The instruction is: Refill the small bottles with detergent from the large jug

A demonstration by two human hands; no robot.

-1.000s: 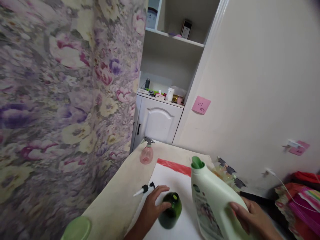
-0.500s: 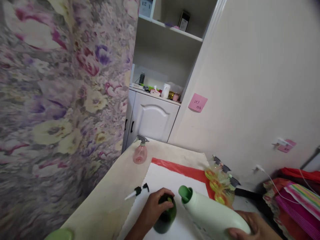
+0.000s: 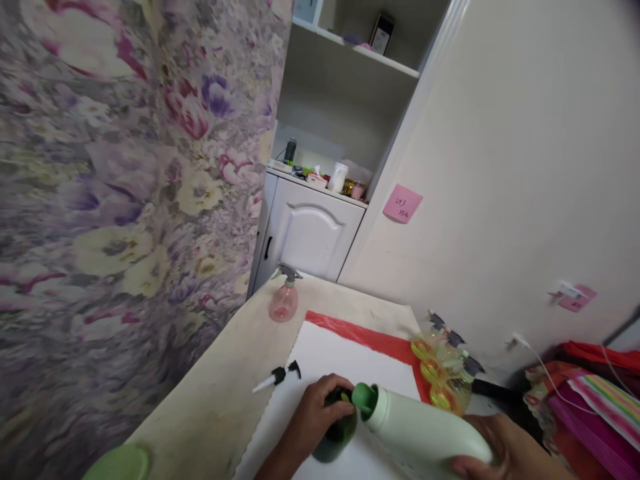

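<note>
My left hand is wrapped round a small dark green bottle that stands on a white mat. My right hand grips the base of a large pale green jug. The jug is tipped on its side, and its green spout sits right at the mouth of the dark green bottle. A black and white spray head lies loose on the mat, to the left of my left hand.
A pink spray bottle stands at the table's far edge. Yellow spray bottles cluster at the right by the wall. A green lid lies at the lower left. A floral curtain hangs left, a white cabinet behind.
The pale green jug has tipped from nearly upright to lying on its side, and its spout has come down to the dark green bottle's mouth. My left hand closed tighter round that bottle.
</note>
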